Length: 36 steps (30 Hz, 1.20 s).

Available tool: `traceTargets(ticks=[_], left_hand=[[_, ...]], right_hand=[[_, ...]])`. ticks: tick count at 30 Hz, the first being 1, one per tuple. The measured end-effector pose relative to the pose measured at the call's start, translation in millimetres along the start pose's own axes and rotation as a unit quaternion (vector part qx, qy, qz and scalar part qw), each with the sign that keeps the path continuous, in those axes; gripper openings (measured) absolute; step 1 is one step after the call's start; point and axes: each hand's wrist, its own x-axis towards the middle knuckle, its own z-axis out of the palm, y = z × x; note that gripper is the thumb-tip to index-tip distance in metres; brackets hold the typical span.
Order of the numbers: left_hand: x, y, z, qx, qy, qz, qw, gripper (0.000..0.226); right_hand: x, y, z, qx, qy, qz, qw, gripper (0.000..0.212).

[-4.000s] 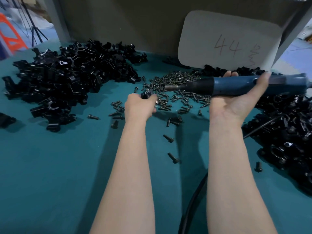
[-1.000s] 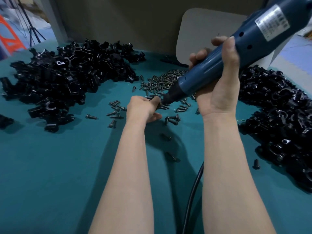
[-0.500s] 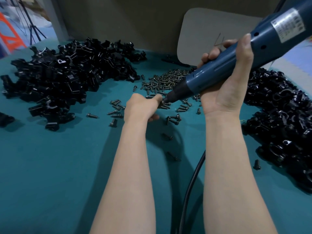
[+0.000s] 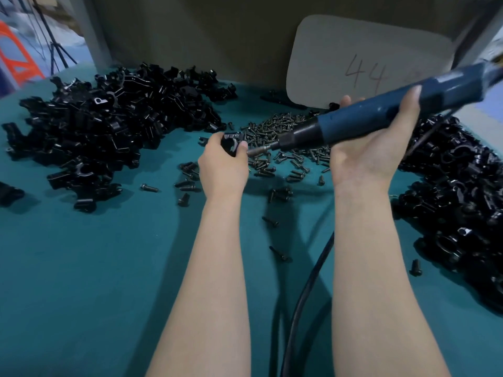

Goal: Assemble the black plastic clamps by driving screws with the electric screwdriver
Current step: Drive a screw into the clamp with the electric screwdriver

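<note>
My left hand [image 4: 221, 167] grips a small black plastic clamp [image 4: 230, 142] above the teal table. My right hand [image 4: 373, 148] holds the blue electric screwdriver [image 4: 381, 110], which lies almost level and points left. Its metal bit [image 4: 257, 151] ends right beside my left thumb and the clamp. A heap of small dark screws [image 4: 283, 131] lies just behind both hands.
A big pile of black clamps [image 4: 109, 126] covers the left of the teal table [image 4: 81, 281], another pile [image 4: 462, 202] the right. Loose screws [image 4: 279, 253] lie between my forearms. The screwdriver's black cable [image 4: 304, 300] runs toward me. A grey card marked 44 [image 4: 364, 63] stands behind.
The screwdriver has swung down from a steep tilt to nearly level, its bit drawn slightly away from the clamp. My left hand has turned so the clamp now shows above the fingers.
</note>
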Motion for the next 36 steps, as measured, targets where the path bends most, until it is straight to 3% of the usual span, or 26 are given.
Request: traceTargets(ticks=[9, 15, 20, 25, 30, 36], left_hand=[[-4, -1, 5, 0.04, 0.034, 0.012, 0.999, 0.028], [-4, 2, 4, 0.059, 0.028, 0.012, 0.998, 0.022], [-5, 3, 6, 0.074, 0.021, 0.012, 0.997, 0.023], [-7, 5, 8, 0.123, 0.004, 0.003, 0.992, 0.023], [-8, 6, 10, 0.074, 0.011, -0.004, 0.997, 0.014], [-5, 9, 5, 0.094, 0.006, -0.007, 0.996, 0.015]], right_hand=[[2, 3, -2, -0.024, 0.073, 0.005, 0.997, 0.029], [0, 12, 0, -0.059, 0.062, 0.003, 0.996, 0.032], [2, 13, -2, -0.06, 0.06, -0.007, 0.996, 0.049], [-3, 16, 0, -0.053, 0.043, -0.036, 0.997, 0.048], [-7, 14, 8, -0.063, -0.013, -0.067, 0.996, 0.043], [-5, 16, 2, -0.036, 0.024, -0.045, 0.998, 0.052]])
